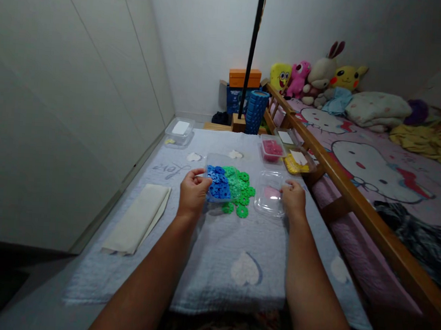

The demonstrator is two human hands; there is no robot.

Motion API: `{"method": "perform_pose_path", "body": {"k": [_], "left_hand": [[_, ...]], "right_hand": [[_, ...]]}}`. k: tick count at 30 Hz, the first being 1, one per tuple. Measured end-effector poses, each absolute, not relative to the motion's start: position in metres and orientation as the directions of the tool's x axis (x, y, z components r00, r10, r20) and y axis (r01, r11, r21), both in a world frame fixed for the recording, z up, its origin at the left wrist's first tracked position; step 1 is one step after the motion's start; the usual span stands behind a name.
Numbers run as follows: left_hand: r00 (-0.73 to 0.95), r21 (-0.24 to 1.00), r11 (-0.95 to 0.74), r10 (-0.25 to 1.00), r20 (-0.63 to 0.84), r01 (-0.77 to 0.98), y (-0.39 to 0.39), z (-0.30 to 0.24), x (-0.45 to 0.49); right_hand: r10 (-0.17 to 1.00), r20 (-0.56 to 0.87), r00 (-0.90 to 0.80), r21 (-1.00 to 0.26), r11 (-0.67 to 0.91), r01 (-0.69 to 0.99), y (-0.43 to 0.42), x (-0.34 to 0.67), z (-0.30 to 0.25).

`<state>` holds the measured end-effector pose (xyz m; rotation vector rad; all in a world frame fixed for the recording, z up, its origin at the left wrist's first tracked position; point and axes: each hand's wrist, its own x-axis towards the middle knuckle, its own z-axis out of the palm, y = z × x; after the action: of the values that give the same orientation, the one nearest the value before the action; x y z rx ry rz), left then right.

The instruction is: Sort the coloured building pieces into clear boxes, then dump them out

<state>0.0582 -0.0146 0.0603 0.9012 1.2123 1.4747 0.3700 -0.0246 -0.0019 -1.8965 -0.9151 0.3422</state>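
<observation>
My left hand (195, 191) is closed on the left edge of a clear plastic container (223, 201), thumb and fingers pinching its side. Blue notched discs (218, 182) show in the container's left part. Green notched discs (242, 212) lie in a loose pile on the cloth beside it, some seen through its clear plastic. To the right, my right hand (294, 195) pinches the right edge of a clear plastic lid (269, 212). A pinkish patch (272, 192) shows on or through this lid.
A folded beige cloth (138, 219) lies at left on the covered table (222, 264). A lidded clear box (180, 128) stands at back left. At back right are boxes of pink pieces (272, 150) and yellow pieces (296, 163), near the wooden bed rail (338, 187).
</observation>
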Motion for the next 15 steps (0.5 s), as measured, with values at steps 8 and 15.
{"method": "perform_pose_path", "body": {"k": [8, 15], "left_hand": [[-0.349, 0.986, -0.042, 0.932, 0.096, 0.160, -0.001, 0.055, 0.018], [-0.314, 0.889, -0.022, 0.931, 0.185, 0.458, 0.004, 0.060, 0.015]], "right_hand": [[0.652, 0.413, 0.635, -0.617, -0.312, 0.722, -0.032, 0.375, 0.003], [0.939, 0.331, 0.092, -0.437, 0.066, 0.897, -0.024, 0.290, 0.019]]}}
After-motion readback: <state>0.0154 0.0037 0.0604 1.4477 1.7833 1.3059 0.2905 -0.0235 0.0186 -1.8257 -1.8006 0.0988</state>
